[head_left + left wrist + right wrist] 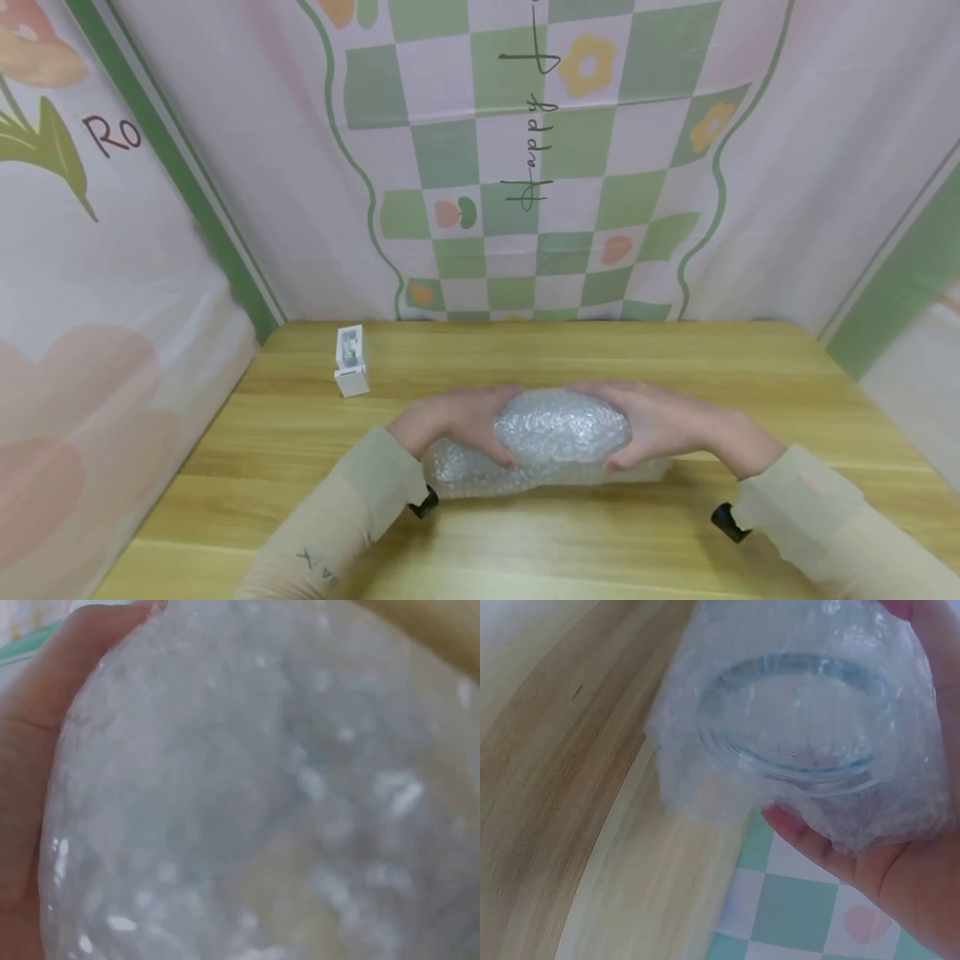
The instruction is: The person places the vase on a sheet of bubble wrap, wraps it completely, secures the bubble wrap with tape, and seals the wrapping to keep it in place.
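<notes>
Pale sleeves (341, 512) slant in over the counter (540, 550), a black device (729, 522) showing under each cuff. With a firm grip, the left hand (461, 421) and right hand (660, 421) curl round opposite sides of a bubble-wrapped bundle (562, 433), midway between the counter's left and right edges and well in from the far edge. From the right wrist, a clear round rim (802, 766) shows through the wrap. Near the counter's far-left corner stands a small white box (351, 360), well apart from the bundle. Behind the far edge hangs a green-and-white checked cloth (510, 150).
</notes>
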Tool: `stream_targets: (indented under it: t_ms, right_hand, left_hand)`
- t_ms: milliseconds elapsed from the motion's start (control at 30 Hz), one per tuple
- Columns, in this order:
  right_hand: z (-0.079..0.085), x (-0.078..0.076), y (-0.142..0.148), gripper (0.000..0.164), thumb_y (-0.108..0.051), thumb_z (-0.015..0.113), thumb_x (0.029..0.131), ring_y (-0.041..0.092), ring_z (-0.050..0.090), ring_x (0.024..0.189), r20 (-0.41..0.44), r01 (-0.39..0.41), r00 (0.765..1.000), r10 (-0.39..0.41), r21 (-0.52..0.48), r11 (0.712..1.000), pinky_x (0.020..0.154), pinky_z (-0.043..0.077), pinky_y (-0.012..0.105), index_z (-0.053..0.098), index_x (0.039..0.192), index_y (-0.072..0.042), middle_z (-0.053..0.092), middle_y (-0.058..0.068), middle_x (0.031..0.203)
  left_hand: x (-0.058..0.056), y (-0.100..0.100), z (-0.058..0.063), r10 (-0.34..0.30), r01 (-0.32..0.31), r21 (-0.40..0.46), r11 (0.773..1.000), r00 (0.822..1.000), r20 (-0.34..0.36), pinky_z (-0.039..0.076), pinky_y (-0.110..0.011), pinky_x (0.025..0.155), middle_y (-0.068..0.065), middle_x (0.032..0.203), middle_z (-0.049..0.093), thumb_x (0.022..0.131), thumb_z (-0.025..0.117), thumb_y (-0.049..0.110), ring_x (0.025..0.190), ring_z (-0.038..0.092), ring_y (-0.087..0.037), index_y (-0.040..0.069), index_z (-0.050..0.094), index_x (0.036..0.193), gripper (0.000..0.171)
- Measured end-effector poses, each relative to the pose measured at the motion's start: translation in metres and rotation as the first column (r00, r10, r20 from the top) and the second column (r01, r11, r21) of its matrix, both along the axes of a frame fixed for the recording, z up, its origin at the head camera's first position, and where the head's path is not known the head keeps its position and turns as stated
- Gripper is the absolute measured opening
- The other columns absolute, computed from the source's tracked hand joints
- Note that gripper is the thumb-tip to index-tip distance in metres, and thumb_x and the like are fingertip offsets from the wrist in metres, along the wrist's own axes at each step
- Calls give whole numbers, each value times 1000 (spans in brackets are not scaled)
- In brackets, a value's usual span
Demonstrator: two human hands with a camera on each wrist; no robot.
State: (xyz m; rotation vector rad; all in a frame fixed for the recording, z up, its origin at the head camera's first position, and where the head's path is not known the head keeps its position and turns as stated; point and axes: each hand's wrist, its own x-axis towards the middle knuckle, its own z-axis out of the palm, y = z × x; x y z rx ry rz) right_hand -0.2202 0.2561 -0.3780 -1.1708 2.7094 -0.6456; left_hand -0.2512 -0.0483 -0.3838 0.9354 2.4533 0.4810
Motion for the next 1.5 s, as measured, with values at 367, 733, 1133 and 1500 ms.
stream_targets:
  t_ms: [367, 733, 1133, 1500]
  right_hand:
    - [4, -3, 2, 104, -41, 87, 73, 35, 58, 117, 180, 15, 984, -15, 0, 1000, 91, 54, 57, 37, 157, -6, 53, 21, 144]
    - [-1, -17, 9, 99, -37, 85, 81, 40, 53, 124, 335, 19, 942, 3, -62, 998, 97, 46, 59, 33, 157, -1, 49, 22, 147]
    - [-6, -23, 11, 94, -33, 82, 84, 37, 51, 125, 432, 36, 902, 3, -82, 996, 96, 47, 54, 32, 158, -5, 46, 21, 148]
    - [0, -22, 9, 101, -36, 81, 85, 44, 49, 128, 415, 26, 910, -10, -34, 999, 101, 45, 65, 24, 160, -1, 42, 28, 151]
  left_hand:
    - [-4, -8, -2, -10, 4, 60, 998, 995, 101, 30, -44, 120, -6, 167, 27, 79, 85, 49, 149, 31, -24, 18, 19, 165, 113]
    - [-5, -11, -4, -71, 76, 100, 992, 996, -57, 24, -42, 123, -3, 167, 26, 89, 79, 44, 151, 27, -24, 18, 22, 165, 98]
    - [-2, -10, -9, -121, 134, 34, 990, 961, -248, 29, -41, 121, -5, 165, 32, 67, 89, 59, 148, 35, -23, 16, 25, 164, 124]
    - [0, -7, -16, -76, 95, 64, 993, 963, -258, 35, -40, 118, -7, 162, 38, 71, 92, 50, 144, 42, -26, 13, 27, 162, 118]
